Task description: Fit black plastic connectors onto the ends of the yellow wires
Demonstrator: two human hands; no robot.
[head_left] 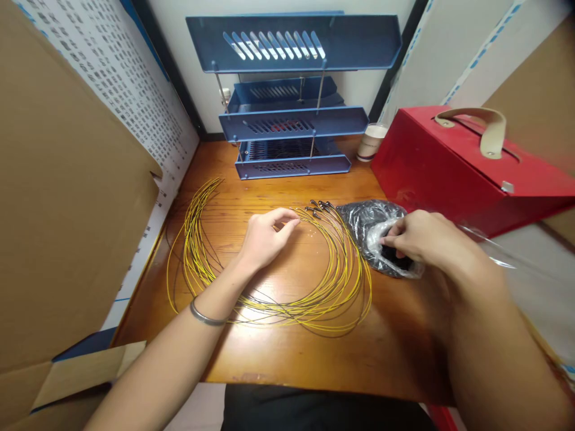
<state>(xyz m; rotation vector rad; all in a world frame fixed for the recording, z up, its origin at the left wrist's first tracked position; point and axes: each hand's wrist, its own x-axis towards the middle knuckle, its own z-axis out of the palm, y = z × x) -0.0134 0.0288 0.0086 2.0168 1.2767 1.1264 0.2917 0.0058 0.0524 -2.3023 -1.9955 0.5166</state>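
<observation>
Yellow and dark wires (332, 299) lie in a wide curve on the wooden table, with small black connectors (320, 207) at their upper right ends. My left hand (269, 236), a metal bangle on its wrist, pinches the tip of a yellow wire near those connectors. A clear plastic bag (368, 218) of small black pieces sits open right of the wires. My right hand (417, 239) reaches into its mouth with fingers pressed together; what they hold, if anything, is hidden.
Blue tiered trays (291, 123) stand at the back of the wooden table (269, 359). A paper cup (372, 142) is beside a red box (453, 161) with a beige handle. Cardboard (58, 179) rises at the left.
</observation>
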